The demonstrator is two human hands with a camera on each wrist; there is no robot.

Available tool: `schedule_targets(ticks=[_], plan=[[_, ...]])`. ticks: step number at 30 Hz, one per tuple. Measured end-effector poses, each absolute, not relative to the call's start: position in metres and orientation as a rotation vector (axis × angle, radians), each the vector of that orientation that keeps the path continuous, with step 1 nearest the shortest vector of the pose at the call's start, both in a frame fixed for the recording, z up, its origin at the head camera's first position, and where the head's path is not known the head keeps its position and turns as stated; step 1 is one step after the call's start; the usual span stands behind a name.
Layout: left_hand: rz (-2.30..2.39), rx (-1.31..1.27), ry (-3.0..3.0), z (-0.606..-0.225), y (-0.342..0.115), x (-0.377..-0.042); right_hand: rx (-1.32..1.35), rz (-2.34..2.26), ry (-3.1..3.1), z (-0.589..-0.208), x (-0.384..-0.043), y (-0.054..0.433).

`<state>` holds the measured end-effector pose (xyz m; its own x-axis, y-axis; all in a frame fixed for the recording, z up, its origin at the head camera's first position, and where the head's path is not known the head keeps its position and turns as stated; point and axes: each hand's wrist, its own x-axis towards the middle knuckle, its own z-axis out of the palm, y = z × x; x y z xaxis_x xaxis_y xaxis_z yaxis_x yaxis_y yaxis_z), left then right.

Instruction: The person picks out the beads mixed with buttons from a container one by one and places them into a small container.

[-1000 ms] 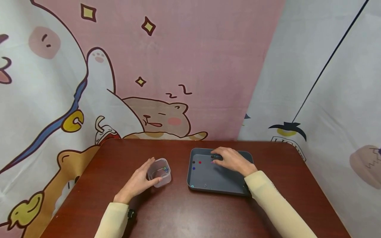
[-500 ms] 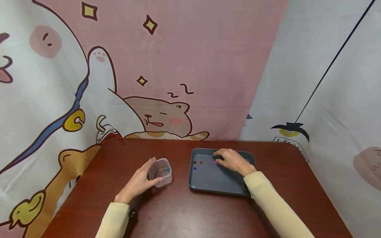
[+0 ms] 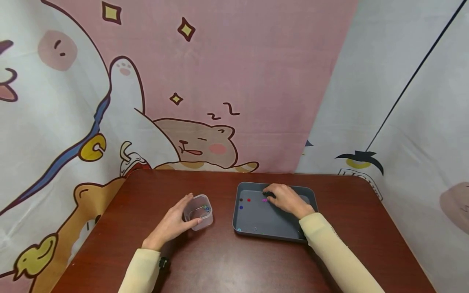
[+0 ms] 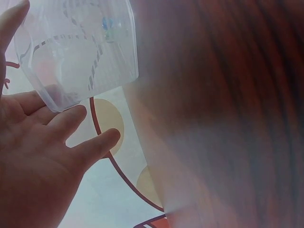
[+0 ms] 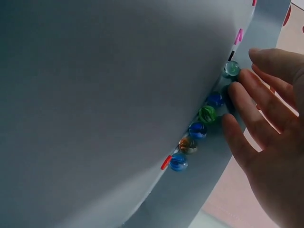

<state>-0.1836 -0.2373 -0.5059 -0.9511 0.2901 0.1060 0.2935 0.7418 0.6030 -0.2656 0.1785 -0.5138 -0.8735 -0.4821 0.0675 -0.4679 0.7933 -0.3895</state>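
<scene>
My left hand (image 3: 172,223) holds a small clear plastic box (image 3: 203,223), thumb on the near side and fingers behind. Several marbles lie inside, a blue marble (image 4: 108,23) showing through the wall. Over the far side of a grey tray (image 3: 264,223), my right hand (image 3: 287,199) reaches down to a row of marbles. In the right wrist view its fingertips are right at a clear marble (image 5: 232,69), fingers loosely extended. Along the tray wall beside them sit a green marble (image 5: 207,114), a brown marble (image 5: 188,144) and several blue ones.
Small coloured marks dot the tray floor, among them a red mark (image 3: 248,200), a dark blue mark (image 3: 241,207) and a magenta mark (image 3: 264,200). Both box and tray stand on a brown wooden table (image 3: 220,264). A cartoon-printed cloth (image 3: 275,101) hangs behind it.
My right thumb has drawn back toward the fingers, uncovering the magenta mark. The left hand and box stay put; the head view has shifted slightly.
</scene>
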Motion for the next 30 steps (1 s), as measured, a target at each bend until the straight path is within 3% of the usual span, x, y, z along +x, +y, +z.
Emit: schedule_targets(ticks=[30], plan=[[-1.005, -0.483, -2.933, -0.5048, -0.2371, -0.1826, -0.805, -0.608, 2.98, -0.5218, -0.2644, 0.1778]])
